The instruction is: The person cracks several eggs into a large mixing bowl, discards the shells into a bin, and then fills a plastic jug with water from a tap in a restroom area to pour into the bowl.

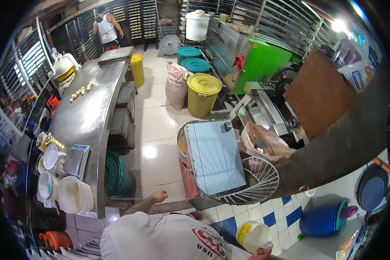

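My left hand [160,196] is held out over the tiled floor, its fingers curled in, and nothing shows in it. At the lower right, my right hand [261,254] grips a big translucent plastic jug [256,237] with a yellow label, by its neck end. The jug is tilted and hangs beside my white shirt, above blue and white tiles. Part of the right hand is cut off by the lower edge. Ahead of me, a ribbed light-blue metal panel [214,156] lies over a round mixing bowl with a wire guard [262,180].
A long steel table [91,112] on the left carries dough pieces [81,92], a scale [76,159] and plastic tubs [75,195]. Yellow and green lidded bins [202,97] line the aisle. A blue barrel [320,220] stands at right. Another person [108,28] works far off.
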{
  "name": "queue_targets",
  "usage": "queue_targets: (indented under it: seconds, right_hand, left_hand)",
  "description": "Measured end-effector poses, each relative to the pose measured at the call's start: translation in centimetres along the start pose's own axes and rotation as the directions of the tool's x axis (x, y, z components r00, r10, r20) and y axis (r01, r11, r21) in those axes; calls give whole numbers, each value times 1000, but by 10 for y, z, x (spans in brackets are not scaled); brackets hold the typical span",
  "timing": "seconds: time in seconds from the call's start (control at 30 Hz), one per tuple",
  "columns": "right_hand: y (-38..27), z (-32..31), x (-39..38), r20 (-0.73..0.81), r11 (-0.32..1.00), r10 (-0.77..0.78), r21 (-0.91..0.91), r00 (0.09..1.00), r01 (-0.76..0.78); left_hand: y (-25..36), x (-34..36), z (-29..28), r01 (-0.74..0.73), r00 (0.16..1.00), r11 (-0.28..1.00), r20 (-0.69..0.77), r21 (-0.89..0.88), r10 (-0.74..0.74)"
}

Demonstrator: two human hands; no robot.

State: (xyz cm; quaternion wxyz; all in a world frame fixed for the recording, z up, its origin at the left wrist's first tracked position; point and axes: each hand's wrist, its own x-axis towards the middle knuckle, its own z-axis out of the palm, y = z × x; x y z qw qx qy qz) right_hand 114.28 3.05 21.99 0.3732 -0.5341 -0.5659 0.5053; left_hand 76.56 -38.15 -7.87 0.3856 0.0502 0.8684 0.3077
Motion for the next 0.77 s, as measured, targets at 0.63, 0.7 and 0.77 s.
queue_targets:
  seconds: [0.63, 0.7, 0.77]
  right_hand:
    - [76, -15, -81, -38, 945, 36, 327, 999, -22]
    - [84, -20, -82, -21, 960, 26, 278, 999, -19]
    - [91, -26, -86, 5, 973, 24, 229, 1000, -24]
  left_hand:
    - [42, 10, -17, -259, 950, 896, 262, 360, 169]
    - [60, -2, -21, -204, 970, 949, 183, 241, 162]
    - [59, -18, -27, -203, 964, 963, 209, 178, 164]
